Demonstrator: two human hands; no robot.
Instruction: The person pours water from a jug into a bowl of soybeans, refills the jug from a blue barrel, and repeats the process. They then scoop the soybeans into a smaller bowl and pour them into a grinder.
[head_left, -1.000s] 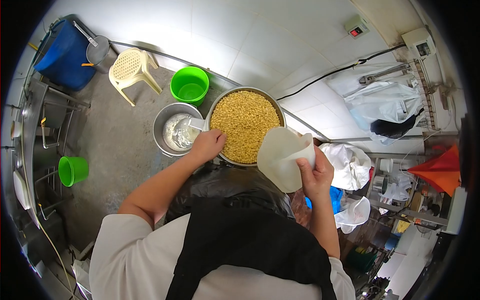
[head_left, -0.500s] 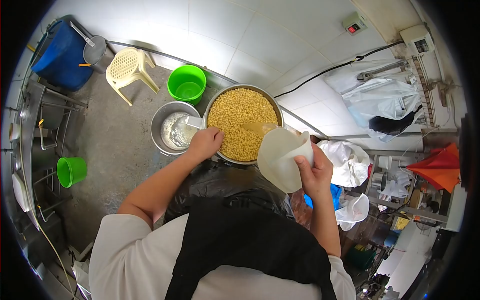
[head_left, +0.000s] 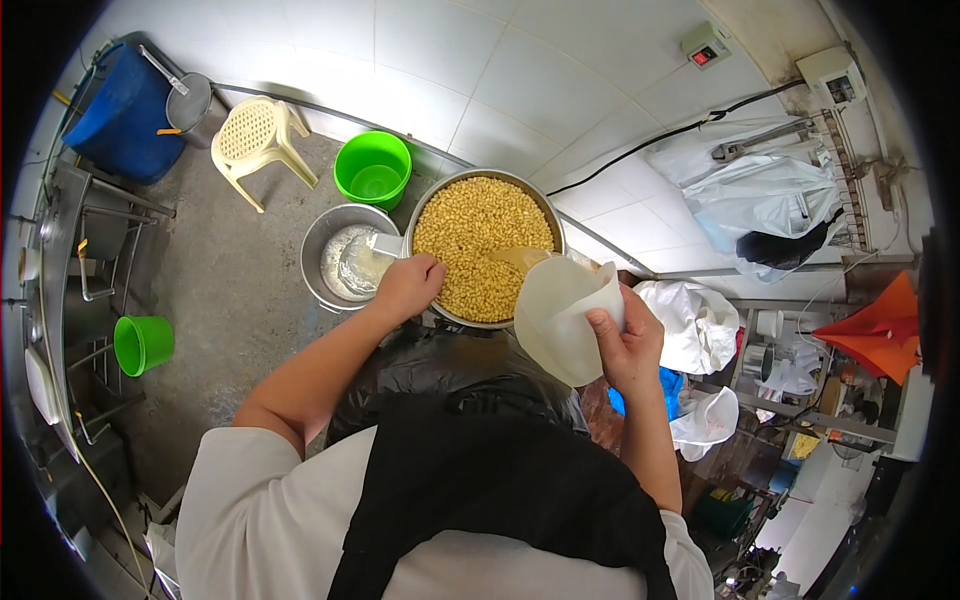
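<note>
Pale wall tiles (head_left: 430, 60) stand at the far side of a stained grey concrete floor (head_left: 230, 240). I record a wide round metal pot (head_left: 560, 236) filled with yellow grains (head_left: 480, 215). The right hand (head_left: 630, 345) grasps a whitish translucent plastic vessel (head_left: 560, 325), thumb on its near right side. From that grip the vessel lies to the left, its long axis roughly far to near, overlapping the pot's near right rim in my view. An amber translucent patch (head_left: 521, 258) shows beyond it, over the grains; its nature is unclear. The left hand (head_left: 408, 287) is at the pot's near left rim; I cannot tell whether it clenches anything. The right hand is nearer the vessel.
</note>
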